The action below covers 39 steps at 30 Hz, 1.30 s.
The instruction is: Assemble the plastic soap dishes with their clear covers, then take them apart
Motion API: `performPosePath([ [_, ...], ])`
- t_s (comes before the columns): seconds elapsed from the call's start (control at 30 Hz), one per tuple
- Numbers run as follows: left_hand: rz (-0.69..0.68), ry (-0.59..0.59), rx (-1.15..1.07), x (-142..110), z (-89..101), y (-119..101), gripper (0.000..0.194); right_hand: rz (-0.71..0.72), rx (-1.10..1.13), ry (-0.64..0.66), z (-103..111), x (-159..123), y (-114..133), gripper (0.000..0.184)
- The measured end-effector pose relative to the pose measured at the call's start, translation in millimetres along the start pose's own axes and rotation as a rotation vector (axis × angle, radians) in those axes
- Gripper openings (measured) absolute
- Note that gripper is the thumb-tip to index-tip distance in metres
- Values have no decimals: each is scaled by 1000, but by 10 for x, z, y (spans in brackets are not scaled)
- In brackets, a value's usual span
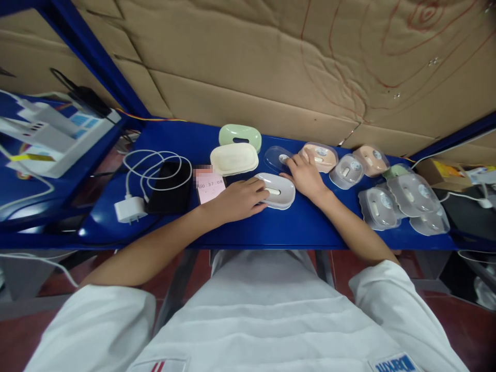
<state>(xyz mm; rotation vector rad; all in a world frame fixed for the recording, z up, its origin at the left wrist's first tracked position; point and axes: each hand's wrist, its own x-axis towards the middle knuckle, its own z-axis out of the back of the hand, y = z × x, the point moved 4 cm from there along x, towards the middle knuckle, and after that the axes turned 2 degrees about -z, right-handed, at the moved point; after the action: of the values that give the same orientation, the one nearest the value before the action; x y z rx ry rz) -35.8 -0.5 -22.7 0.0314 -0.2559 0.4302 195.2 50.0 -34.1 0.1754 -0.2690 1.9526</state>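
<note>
Cord (191,169): lay partly on device (168,200)
Phone (209,190): sat btwn device & dish (282,198)
Tubs (414,194): sat R of dish

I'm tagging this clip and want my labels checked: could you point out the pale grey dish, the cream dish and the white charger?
Pale grey dish (284,192): head view, on its inner floor.
Cream dish (234,159): head view, middle of its broad face.
White charger (130,210): head view, on its body.

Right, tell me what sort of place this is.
Probably a workstation in a workshop or small factory: a blue metal-looking bench backed by cardboard, rows of similar plastic soap dishes, some with clear covers, and a phone-like screen showing a timer.
</note>
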Motion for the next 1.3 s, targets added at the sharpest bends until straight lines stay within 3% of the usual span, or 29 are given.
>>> performPosePath([
  [0.2, 7, -11, -130, 12, -39, -27, 12, 93, 233, -33, -31, -521, -270, 45],
  [0.37, -15, -42, -99, 27, -31, -17, 16, 39, 469, -84, -143, -543, -464, 67],
  [0.43, -16, -76, -112, 18, -16, -13, 15, -13, 532, -102, -122, -509, -484, 66],
  [0.6, 90, -139, -178, 0, -60, 51, 15, -65, 672, -162, 110, -529, -308, 57],
  [0.8, 183, -229, -79, 32, -25, 126, 54, 124, 675, -56, 193, -556, -3, 55],
  [0.93, 252, -181, -108, 25, -43, 169, 73, 205, 598, -64, 202, -580, 33, 54],
  [1.13, 221, -133, -136, -3, -114, 177, 62, 230, 392, -12, 201, -596, 111, 68],
  [1.3, 244, -142, -134, -6, -60, 173, 62, 290, 420, 34, 142, -577, 141, 63],
])
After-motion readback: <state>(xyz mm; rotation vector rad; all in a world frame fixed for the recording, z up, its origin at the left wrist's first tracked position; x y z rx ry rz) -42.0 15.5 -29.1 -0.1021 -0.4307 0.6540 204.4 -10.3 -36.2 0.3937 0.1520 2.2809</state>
